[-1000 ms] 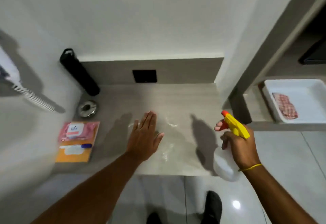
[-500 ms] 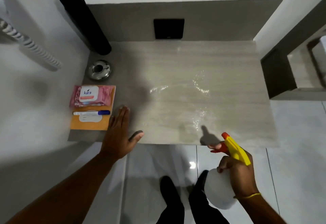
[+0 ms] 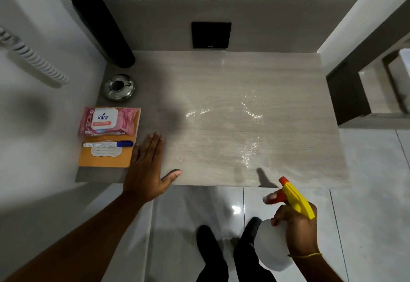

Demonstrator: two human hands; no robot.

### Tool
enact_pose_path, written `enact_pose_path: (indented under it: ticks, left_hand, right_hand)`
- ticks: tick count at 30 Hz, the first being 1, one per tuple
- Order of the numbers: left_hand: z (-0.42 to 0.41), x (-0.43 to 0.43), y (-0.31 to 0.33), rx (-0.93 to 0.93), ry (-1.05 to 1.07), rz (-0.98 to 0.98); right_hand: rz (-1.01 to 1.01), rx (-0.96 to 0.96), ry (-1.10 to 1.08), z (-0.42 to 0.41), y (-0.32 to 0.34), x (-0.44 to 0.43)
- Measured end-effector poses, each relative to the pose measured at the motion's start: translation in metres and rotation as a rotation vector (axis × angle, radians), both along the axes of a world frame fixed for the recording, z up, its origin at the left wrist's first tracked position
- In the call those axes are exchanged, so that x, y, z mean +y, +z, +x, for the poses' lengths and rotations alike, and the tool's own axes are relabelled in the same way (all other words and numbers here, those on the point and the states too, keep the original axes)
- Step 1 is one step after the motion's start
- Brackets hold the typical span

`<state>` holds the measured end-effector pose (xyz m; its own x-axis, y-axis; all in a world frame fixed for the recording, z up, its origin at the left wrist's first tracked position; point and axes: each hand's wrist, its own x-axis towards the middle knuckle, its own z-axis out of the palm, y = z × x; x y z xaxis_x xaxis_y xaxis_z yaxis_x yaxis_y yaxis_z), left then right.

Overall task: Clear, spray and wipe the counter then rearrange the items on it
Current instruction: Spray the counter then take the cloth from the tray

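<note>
The grey wood-grain counter point(image 3: 221, 77) shows wet spray droplets point(image 3: 250, 113) across its middle. My left hand point(image 3: 148, 168) lies flat with straight fingers on the counter's front edge, just right of an orange booklet point(image 3: 88, 159). On that booklet lie a pink pack of wipes point(image 3: 108, 120) and a blue-capped marker point(image 3: 107, 144). My right hand point(image 3: 297, 230) grips a white spray bottle point(image 3: 269, 250) with a yellow and orange trigger head, held in front of the counter's front edge, one finger on the trigger.
A round metal ashtray point(image 3: 118, 87) and a tall black bottle point(image 3: 99, 22) leaning in the corner stand at the counter's back left. A black wall plate point(image 3: 210, 35) sits on the backsplash. A coiled white cord point(image 3: 33, 62) hangs on the left wall. A lower shelf point(image 3: 377, 95) adjoins at right.
The view has tilted down over the counter. My left hand has slid from the counter's middle to its front left edge. The spray bottle has dropped below the front edge.
</note>
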<state>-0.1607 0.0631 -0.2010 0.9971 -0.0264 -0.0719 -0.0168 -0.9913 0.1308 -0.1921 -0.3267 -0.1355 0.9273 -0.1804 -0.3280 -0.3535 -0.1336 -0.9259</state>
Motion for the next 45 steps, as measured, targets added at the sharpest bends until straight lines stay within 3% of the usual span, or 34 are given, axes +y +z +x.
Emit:
enact_pose_path:
  ticks: [4, 13, 24, 28, 39, 45]
  left_hand:
    - [0.000, 0.000, 0.000, -0.010, -0.011, 0.020]
    - [0.000, -0.001, 0.000, -0.025, -0.012, 0.026]
    - [-0.001, -0.001, 0.000, -0.029, -0.014, 0.040]
    - [-0.001, -0.002, 0.000, -0.041, -0.018, 0.034]
    - [-0.001, 0.001, -0.004, -0.058, -0.012, 0.030]
    - [-0.001, 0.000, -0.004, -0.069, -0.011, 0.027]
  right_hand:
    - [0.153, 0.046, -0.134, 0.001, -0.002, 0.001]
    - [0.213, 0.072, -0.247, 0.003, -0.011, 0.003]
    - [0.328, 0.158, -0.148, 0.004, -0.013, 0.055]
    - [0.322, 0.105, -0.118, 0.001, -0.011, 0.070]
    - [0.376, 0.154, -0.443, 0.025, -0.003, 0.045]
    - [0.405, 0.203, -0.413, 0.037, -0.005, 0.047]
